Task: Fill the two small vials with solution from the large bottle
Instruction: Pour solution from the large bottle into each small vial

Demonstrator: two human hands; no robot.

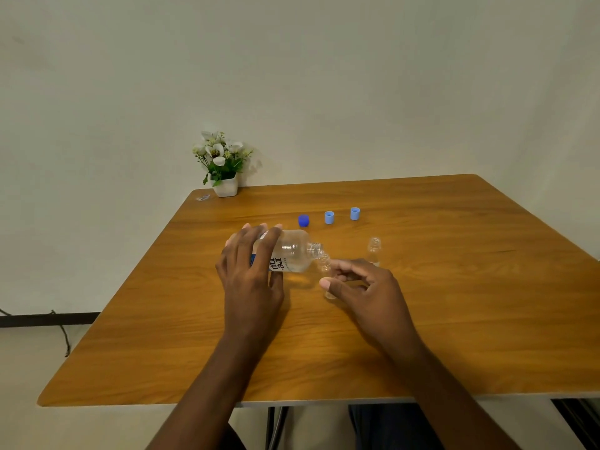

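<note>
The left hand (250, 271) is gripping the large bottle (293, 251), a smooth, clear cylinder with a printed label and a threaded neck, over the middle of the wood-grain table (454, 319). Its long axis is lying almost level, with the open neck pointing to 3 o'clock, right at the mouth of a small clear vial (324, 264). The right hand (360, 284) is pinching this vial between thumb and fingers. The second vial (374, 250) is standing upright at 2 o'clock from it. A round dark blue cap (303, 220) is sitting at 12 o'clock from the bottle.

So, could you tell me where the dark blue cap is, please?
In the head view, the dark blue cap stands on the table, left of the two light blue caps and just beyond the tilted large bottle.
</note>
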